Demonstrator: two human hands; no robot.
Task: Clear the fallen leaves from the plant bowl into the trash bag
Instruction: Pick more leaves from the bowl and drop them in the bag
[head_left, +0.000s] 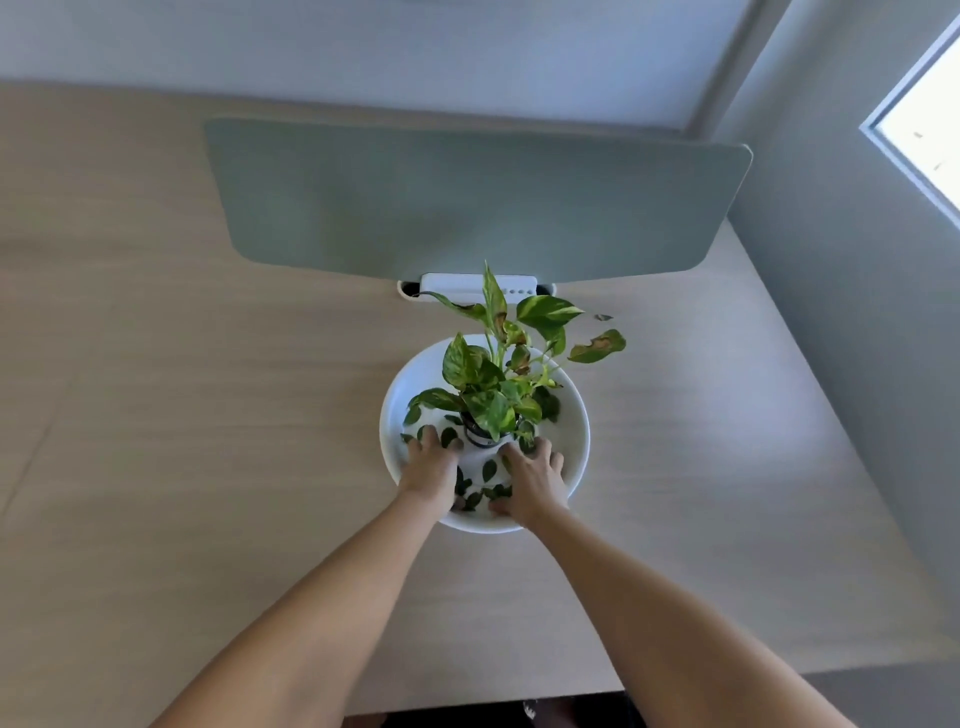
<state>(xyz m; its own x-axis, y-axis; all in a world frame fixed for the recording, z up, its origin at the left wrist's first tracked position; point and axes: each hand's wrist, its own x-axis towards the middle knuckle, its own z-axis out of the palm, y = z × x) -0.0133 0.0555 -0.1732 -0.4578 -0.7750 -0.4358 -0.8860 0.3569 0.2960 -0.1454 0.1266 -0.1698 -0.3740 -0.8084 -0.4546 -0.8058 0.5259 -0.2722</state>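
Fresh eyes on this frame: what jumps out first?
The leafy potted plant standing in a white bowl at mid-desk grabs the eye first. Next, both hands reach into the bowl's near side, left hand and right hand, fingers spread over the dark fallen leaves scattered on its floor. Behind the plant stands a grey-green divider panel.

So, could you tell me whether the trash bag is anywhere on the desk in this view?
No, the desk shows only the white bowl with the potted plant, and a green divider panel.

Both hands (430, 470) (531, 480) palm-down, fingers spread
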